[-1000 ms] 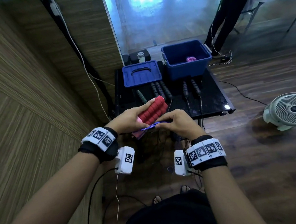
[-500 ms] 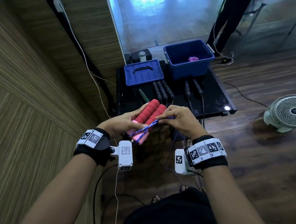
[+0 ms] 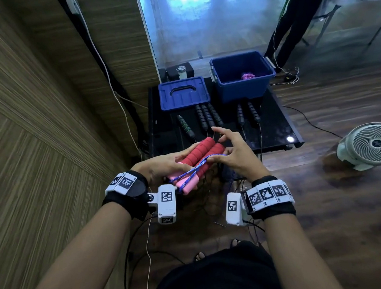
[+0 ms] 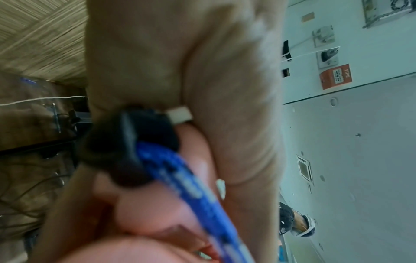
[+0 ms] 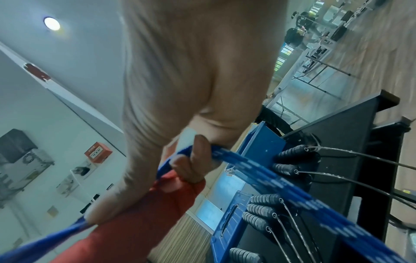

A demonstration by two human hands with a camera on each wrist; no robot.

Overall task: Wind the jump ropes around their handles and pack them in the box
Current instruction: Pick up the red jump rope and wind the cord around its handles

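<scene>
My left hand grips two red foam handles with pink ends, held side by side in front of the black table. A blue braided rope crosses over the handles. My right hand pinches that rope against the right handle, its other fingers spread. The right wrist view shows the blue rope running under my thumb beside a red handle. In the left wrist view the rope leaves a black end cap. The open blue box stands at the table's back right, with a pink bundle inside.
The blue lid lies left of the box. Several dark jump rope handles and a green-banded one lie on the black table, their cords hanging off its front. A white fan stands on the floor at right. A person stands behind.
The red handles tilted and rose a little in my left hand. My right hand carried the blue rope from below the handles up across them, toward their far end.
</scene>
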